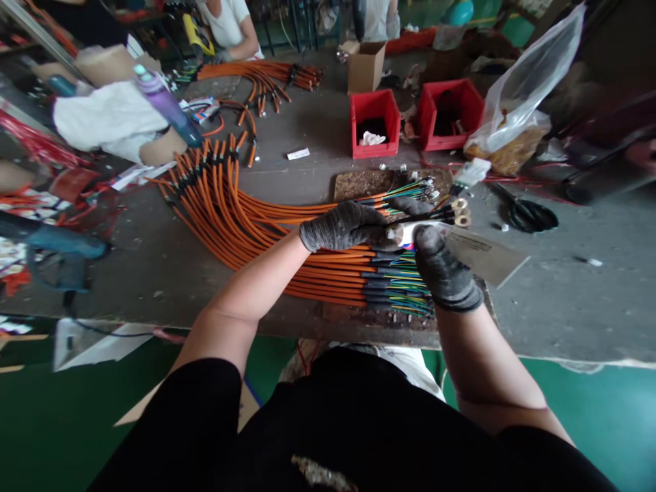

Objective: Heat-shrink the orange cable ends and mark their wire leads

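Note:
My left hand [348,227], in a dark grey glove, closes around a cable end. Black leads with ring terminals [461,213] and a white connector [475,171] stick out past its fingers. Close beside it, my gloved right hand [447,270] grips a white squeeze tube [407,234] with red and blue marks. The tube's narrow end points at the left hand, and a flat greyish part with print extends to the right. Orange cables [266,236] lie in a curved bundle under my hands. Their stripped ends show thin green, yellow and blue wires [410,281].
Behind my hands stand two red bins [374,123], a cardboard box [365,66] and a clear plastic bag [517,116]. Scissors [533,213] lie at the right. A purple bottle [167,102] and a heat gun [56,242] are at the left. Another person [233,31] works across the table.

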`<state>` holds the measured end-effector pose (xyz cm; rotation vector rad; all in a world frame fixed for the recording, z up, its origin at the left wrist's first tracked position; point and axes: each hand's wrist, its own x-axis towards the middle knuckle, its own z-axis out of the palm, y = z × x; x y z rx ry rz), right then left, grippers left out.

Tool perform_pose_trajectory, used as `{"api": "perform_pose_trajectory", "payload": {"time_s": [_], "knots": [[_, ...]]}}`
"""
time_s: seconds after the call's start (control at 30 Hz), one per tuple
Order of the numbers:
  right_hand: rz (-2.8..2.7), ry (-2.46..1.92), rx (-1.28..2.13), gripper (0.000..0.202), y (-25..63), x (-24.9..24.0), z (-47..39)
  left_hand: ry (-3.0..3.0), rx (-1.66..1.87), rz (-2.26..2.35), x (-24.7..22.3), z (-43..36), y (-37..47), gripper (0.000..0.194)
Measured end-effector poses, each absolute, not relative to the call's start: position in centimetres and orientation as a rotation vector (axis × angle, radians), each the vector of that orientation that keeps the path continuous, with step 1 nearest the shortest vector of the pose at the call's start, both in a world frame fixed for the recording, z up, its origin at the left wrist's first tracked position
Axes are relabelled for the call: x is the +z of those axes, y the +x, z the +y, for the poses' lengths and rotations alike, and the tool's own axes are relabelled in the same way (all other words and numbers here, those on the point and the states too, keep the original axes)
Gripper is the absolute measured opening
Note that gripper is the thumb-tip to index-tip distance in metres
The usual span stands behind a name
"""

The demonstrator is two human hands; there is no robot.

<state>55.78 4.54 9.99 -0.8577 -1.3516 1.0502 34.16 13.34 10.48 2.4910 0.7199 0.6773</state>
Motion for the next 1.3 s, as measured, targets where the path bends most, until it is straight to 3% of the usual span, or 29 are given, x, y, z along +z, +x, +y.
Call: {"api": "perform_pose_trajectory", "payload": {"time_s": [0.17, 0.27, 0.43, 0.53, 0.63, 0.73, 0.9, 1.03, 1.07, 1.2, 1.3], "knots": [[-1.311, -0.919, 1.173, 0.051, 54.7, 8.3, 2.6, 2.531, 0.847, 0.884, 9.7, 12.5, 34.2, 0.04], [-1.394, -0.864, 1.226, 0.044, 53.6, 8.1, 1.1, 2.593, 0.89, 1.001, 9.9, 11.7, 34.3, 0.039], [-1.452, -0.806, 0.98, 0.041, 52.3, 8.7, 0.7, 2.556, 1.027, 1.05, 9.1, 10.5, 34.4, 0.041], [-1.625, -0.761, 0.742, 0.029, 51.9, 8.6, 1.7, 2.221, 1.249, 1.04, 8.1, 10.0, 34.5, 0.055], [-1.791, -0.63, 0.424, 0.031, 51.5, 8.4, 2.5, 1.75, 1.407, 1.053, 7.9, 9.6, 34.3, 0.061], [-1.856, -0.533, 0.313, 0.031, 51.2, 8.6, 2.4, 1.521, 1.398, 1.003, 9.2, 9.2, 33.6, 0.064], [-1.806, -0.514, 0.572, 0.033, 51.6, 8.2, 1.3, 1.904, 1.006, 0.734, 13.2, 7.4, 31.5, 0.056], [-1.758, -0.556, 0.687, 0.044, 52.5, 6.6, 0.8, 2.174, 1.021, 0.828, 14.9, 5.2, 29.8, 0.039], [-1.721, -0.63, 0.742, 0.044, 52.6, 6.4, 0.8, 2.189, 1.027, 0.863, 15.0, 4.6, 29.5, 0.041], [-1.555, -0.822, 1.0, 0.041, 51.8, 6.4, 1.4, 2.216, 1.004, 0.884, 14.1, 2.7, 28.5, 0.076], [-1.534, -0.792, 1.124, 0.048, 50.2, 7.0, 2.3, 2.228, 0.988, 0.885, 13.4, 2.1, 28.3, 0.081]]}}
